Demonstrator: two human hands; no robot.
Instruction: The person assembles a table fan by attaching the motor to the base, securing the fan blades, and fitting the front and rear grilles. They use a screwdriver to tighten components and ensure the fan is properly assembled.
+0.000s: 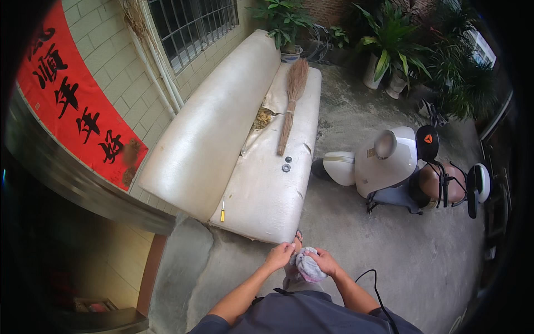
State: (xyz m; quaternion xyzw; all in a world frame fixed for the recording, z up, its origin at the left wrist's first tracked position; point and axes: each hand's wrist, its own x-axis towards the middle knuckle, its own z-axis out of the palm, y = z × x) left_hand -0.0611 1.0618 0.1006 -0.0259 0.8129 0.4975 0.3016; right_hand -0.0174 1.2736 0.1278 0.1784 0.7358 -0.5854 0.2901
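Observation:
In my right hand (326, 263) is a bunched light grey cloth (310, 267) with a pinkish patch, held in front of my body. My left hand (280, 256) is beside it, a little to the left, with its fingers pinched together. Whatever is between those fingertips is too small to make out. Both hands are just off the near end of a worn cream sofa (261, 195). On its seat lie a yellow-handled screwdriver (223, 214), two small dark round parts (286, 167) and a straw broom (290, 106).
A white and brown scooter (386, 161) is parked on the concrete floor (345, 234) to the right. Potted plants (389, 50) line the far side. The sofa seat is torn, with yellow foam (262, 118) showing. A red banner (72, 100) hangs on the left wall.

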